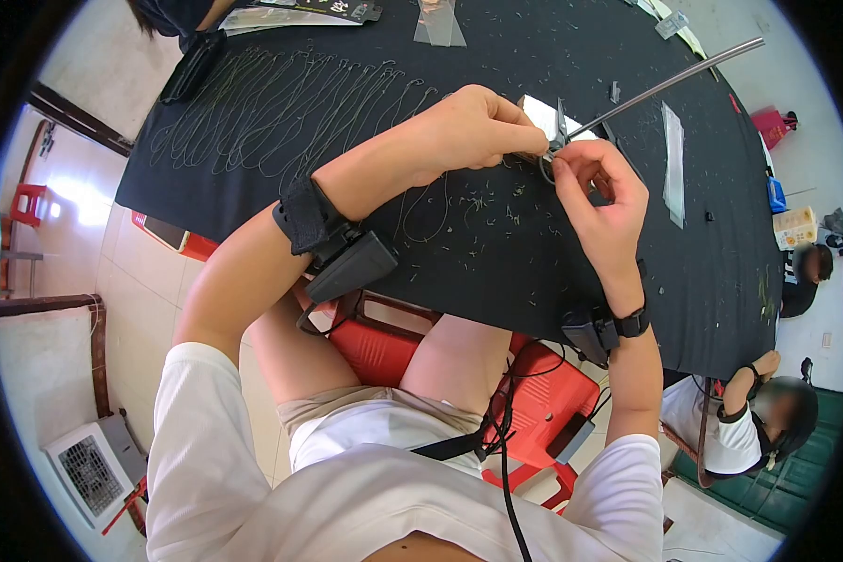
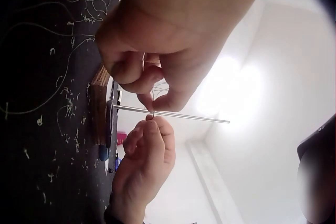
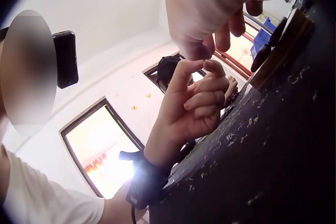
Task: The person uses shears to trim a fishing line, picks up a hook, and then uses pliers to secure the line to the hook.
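Left hand (image 1: 478,131) and right hand (image 1: 611,192) meet fingertip to fingertip beside a thin metal rod (image 1: 684,84). In the left wrist view, the left hand (image 2: 168,40) pinches a fine thread (image 2: 154,99) between thumb and finger. Just below, the right hand (image 2: 149,153) pinches at the same thread, against the rod (image 2: 194,117). Scissors (image 1: 560,126) lie by a white-topped block (image 1: 537,110), partly behind the fingers. The right wrist view shows the left hand (image 3: 191,100) under the right hand (image 3: 220,8); what they pinch is hidden there.
Looped threads (image 1: 281,112) spread over the black cloth (image 1: 478,272) at the left, and small clippings are scattered nearer. A clear plastic strip (image 1: 672,164) lies at the right. Beyond the table's right edge sits another person (image 1: 735,421). Red stools (image 1: 553,403) stand below.
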A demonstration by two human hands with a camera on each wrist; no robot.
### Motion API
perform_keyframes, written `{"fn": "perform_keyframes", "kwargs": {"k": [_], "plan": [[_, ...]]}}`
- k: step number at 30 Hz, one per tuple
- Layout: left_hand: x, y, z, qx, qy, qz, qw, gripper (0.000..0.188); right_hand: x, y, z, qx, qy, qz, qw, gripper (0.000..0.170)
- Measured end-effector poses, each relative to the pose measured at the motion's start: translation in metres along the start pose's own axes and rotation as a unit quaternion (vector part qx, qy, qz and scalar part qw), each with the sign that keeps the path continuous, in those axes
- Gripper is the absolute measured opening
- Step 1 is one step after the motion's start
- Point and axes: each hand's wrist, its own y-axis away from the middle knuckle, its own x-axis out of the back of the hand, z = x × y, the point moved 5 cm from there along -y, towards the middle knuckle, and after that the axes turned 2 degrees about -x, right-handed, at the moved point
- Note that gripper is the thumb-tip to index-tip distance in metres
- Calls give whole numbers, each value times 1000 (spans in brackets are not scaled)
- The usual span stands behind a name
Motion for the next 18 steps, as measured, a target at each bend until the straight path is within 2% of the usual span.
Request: {"fn": "perform_keyframes", "kwargs": {"k": [9, 11, 13, 15, 16, 18], "plan": [[-1, -1, 2, -5, 2, -4, 1000, 20, 8, -4, -8, 15, 42, 12, 999, 8], [3, 0, 6, -9, -24, 40, 999, 20, 29, -10, -4, -54, 117, 72, 989, 7], [7, -2, 6, -15, -21, 57, 998, 20, 36, -14, -6, -76, 150, 55, 984, 7], [10, -4, 3, -17, -16, 73, 997, 20, 29, -13, -9, -118, 340, -72, 930, 19], [12, -4, 2, -18, -6, 83, 996, 20, 23, -13, -9, -131, 372, -82, 915, 29], [13, -5, 2, -21, 5, 93, 995, 20, 13, -12, -8, -125, 402, -72, 904, 30]]}}
